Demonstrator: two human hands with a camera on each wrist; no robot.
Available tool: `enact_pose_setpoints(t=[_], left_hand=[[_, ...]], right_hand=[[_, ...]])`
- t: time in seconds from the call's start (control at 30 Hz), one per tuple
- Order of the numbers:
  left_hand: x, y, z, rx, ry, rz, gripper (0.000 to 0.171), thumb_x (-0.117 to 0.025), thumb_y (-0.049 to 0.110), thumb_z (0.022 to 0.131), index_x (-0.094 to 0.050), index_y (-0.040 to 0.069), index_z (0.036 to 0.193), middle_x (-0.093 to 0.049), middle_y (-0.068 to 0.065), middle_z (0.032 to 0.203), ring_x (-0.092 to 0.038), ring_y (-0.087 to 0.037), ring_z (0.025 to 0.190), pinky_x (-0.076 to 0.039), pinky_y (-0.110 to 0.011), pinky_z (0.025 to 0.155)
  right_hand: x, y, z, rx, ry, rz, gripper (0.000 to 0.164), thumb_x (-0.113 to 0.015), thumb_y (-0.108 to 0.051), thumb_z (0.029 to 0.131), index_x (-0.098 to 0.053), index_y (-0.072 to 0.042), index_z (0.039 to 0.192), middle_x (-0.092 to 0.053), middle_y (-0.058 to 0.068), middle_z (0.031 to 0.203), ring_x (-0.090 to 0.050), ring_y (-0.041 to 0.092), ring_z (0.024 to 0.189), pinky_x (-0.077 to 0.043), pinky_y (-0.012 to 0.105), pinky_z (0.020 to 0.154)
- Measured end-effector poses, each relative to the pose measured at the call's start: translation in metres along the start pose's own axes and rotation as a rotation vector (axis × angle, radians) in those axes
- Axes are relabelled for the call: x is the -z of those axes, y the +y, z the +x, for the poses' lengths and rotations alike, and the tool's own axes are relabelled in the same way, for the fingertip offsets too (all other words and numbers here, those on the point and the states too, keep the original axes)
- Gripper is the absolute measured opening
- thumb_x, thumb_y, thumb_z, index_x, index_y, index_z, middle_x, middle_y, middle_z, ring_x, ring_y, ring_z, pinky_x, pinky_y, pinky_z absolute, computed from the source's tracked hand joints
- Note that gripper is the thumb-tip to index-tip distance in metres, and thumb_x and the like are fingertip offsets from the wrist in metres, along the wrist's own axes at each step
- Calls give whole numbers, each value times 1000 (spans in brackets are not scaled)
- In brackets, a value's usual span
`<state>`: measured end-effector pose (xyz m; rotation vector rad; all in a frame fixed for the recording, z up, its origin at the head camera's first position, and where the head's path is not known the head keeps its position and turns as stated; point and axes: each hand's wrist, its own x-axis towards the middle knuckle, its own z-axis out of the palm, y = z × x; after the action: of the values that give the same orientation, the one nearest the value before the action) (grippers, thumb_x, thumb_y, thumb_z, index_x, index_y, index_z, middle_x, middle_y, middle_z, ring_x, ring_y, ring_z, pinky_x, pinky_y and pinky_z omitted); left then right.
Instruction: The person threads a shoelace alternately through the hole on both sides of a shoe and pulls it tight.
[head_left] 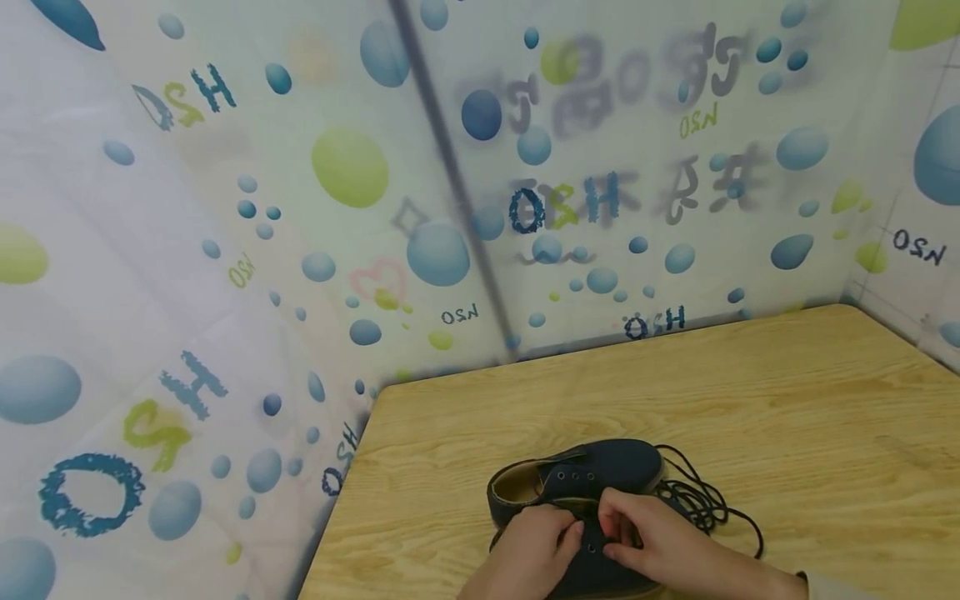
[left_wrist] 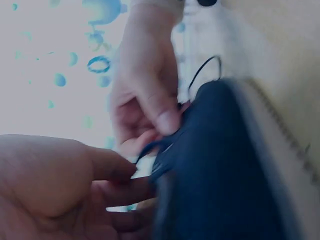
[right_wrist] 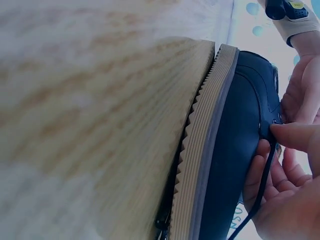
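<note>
So the main thing here is a navy-blue low shoe with a pale ridged sole (right_wrist: 241, 120), at the near edge of the head view, looks like sole-down on the table. Its eyelets face up between the hands, which I'd guess is so both can get at them. A thin black cord shoelace (right_wrist: 266, 172) comes off the eyelet area. The right hand (head_left: 652, 533) has the lace pinched under its thumb right by the eyelets, other fingers curled against the upper. The left hand (head_left: 528, 550) is across from it, thumb and forefinger apparently nipping the lace too, though that view's blurry; probably keeps the strand from slipping.

Just beyond is a matching navy shoe with a tan lining (head_left: 622, 462), toe to the right, bare eyelets showing. A loose tangle of black cord (head_left: 701, 504) lies right of the shoes, maybe just slack kept out of the way.

All that's on a light wood-grain table (head_left: 420, 450). Behind it hangs a white curtain with blue and green droplets (head_left: 285, 167), printed "H2O" over and over, mirror-reversed. Grey writing shows through, too blurry for me to read. No brand visible on either shoe.
</note>
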<state>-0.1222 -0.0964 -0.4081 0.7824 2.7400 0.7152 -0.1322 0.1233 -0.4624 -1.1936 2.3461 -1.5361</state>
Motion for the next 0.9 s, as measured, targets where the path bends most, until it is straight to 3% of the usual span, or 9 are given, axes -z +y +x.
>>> enact_pose_setpoints(t=[0.1,0.27,0.4,0.53,0.6,0.67,0.73,0.8,0.9], left_hand=[[10,-2,-8,17,24,109,35,-62,30,98,-61,20,65,-43,13,58,-37,0,53,-34,-17,52],[28,-9,-15,22,162,41,23,-73,27,90,-66,18,70,-50,9,68,-38,2,61,-37,-16,57],[35,-8,-19,-50,227,-253,27,-63,22,97,-56,13,73,-61,1,86,-51,-2,77,-43,-18,69],[40,-5,-23,-222,47,-734,32,-45,20,106,-46,-5,86,-65,-27,97,-67,-19,88,-54,-28,86],[41,-3,-24,-229,-29,-807,35,-42,21,107,-42,-8,87,-58,-29,82,-65,-18,70,-55,-26,75],[41,-2,-24,-190,-9,-678,33,-44,22,106,-45,-4,86,-52,-17,68,-52,-11,52,-50,-21,60],[39,0,-22,-69,46,-435,29,-52,24,103,-48,7,80,-44,0,61,-36,-2,47,-34,-16,50],[35,0,-20,36,101,-177,25,-58,22,98,-51,16,75,-40,10,57,-32,-3,45,-27,-19,47],[27,-1,-19,129,126,47,25,-64,17,91,-49,20,71,-34,12,53,-31,-5,42,-24,-21,43]], right_hand=[[0,0,0,-27,-5,7,20,-69,-21,93,-49,-17,93,-57,-8,79,-51,-7,63,-46,19,53],[1,-1,1,-48,-4,4,21,-69,-23,93,-49,-18,93,-57,-9,82,-51,-7,63,-46,19,54],[1,-1,2,-34,-3,-5,20,-69,-22,93,-50,-17,93,-58,-8,82,-52,-7,64,-46,19,53],[0,-1,2,-29,-2,-10,20,-69,-21,93,-50,-17,93,-58,-8,83,-52,-7,64,-46,19,54],[0,-1,2,-26,-3,-9,19,-69,-21,93,-50,-17,93,-58,-8,83,-52,-7,64,-47,19,54],[0,0,2,-21,-4,-12,20,-69,-20,93,-50,-17,93,-58,-8,83,-51,-8,64,-47,19,54],[0,0,3,-17,-5,-16,20,-69,-20,93,-50,-17,93,-58,-8,82,-51,-8,64,-47,19,54],[1,0,3,-14,-6,-18,19,-69,-20,93,-50,-17,93,-58,-8,82,-51,-8,64,-47,19,54],[0,1,2,-15,-9,-12,19,-68,-21,93,-49,-17,93,-58,-8,82,-51,-8,64,-46,19,54]])
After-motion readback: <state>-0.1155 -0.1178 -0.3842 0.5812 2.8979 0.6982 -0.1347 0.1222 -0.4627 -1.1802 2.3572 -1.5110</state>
